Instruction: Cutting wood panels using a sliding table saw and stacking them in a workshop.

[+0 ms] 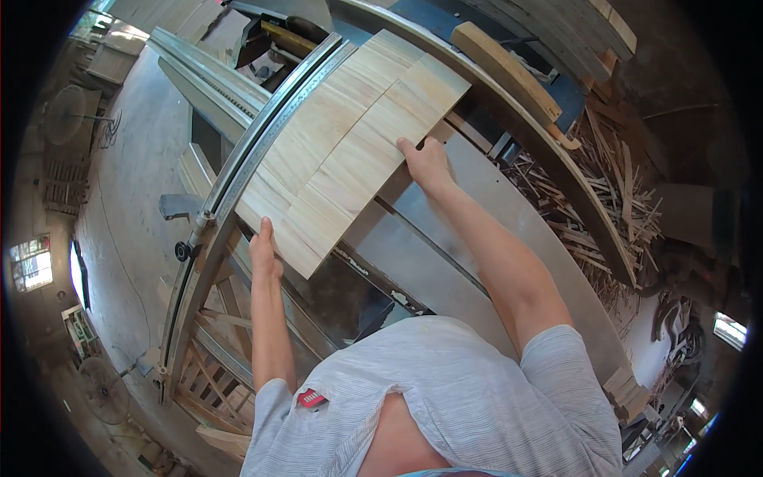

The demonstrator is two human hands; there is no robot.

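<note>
A pale wooden panel [350, 131], with seams between its several pieces, lies across a machine table that looks like a sliding table saw. My left hand [265, 253] is closed on the panel's near left edge, thumb on top and fingers underneath, mostly hidden. On the right edge, about halfway along, my right hand [427, 165] grips the same panel, its thumb over the top face. The panel's left side lies along a metal rail [230, 179] with a scale strip. Any blade is hidden from view.
A long curved-looking fence [548, 151] runs along the right, with a wood block [509, 71] beyond it. Thin offcut strips [612, 199] lie heaped at the far right. A metal bracket [181, 207] and black knob [183, 251] jut out left of the rail.
</note>
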